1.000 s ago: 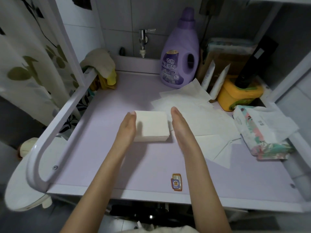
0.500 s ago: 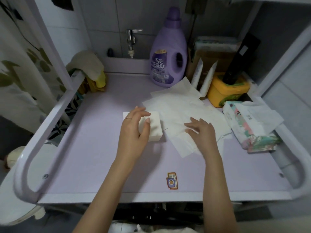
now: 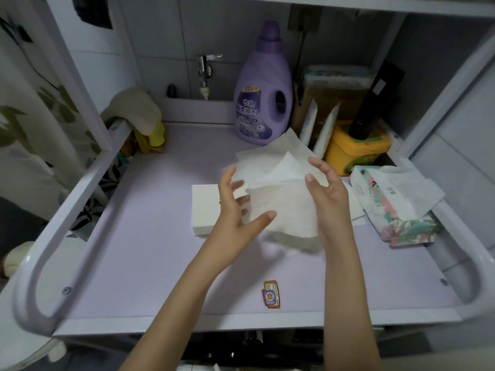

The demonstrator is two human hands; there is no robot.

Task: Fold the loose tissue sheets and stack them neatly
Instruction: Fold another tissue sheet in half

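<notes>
Lilac plastic is the table top (image 3: 150, 263), and at its far left corner a beige and yellow cloth (image 3: 139, 116) hangs over the white rail. More to the right, a folded stack (image 3: 205, 207) of white tissue lies flat on the table, with its edges even. The left hand (image 3: 235, 210) is just beside this stack and partly covers its right side. Its fingers are loosely curved and spread, and the thumb lies on the front of a tissue sheet (image 3: 284, 207), which it holds at the left edge. This sheet is lifted above the table between both hands, and its lower part hangs down. Behind it, loose sheets (image 3: 267, 156) lie flat near a purple detergent bottle (image 3: 262, 103). The right hand (image 3: 326, 199) holds the right edge of the sheet between thumb and half-open fingers. At the far right lies a flowered tissue pack (image 3: 388, 210), in front of a yellow tub (image 3: 353, 151).
</notes>
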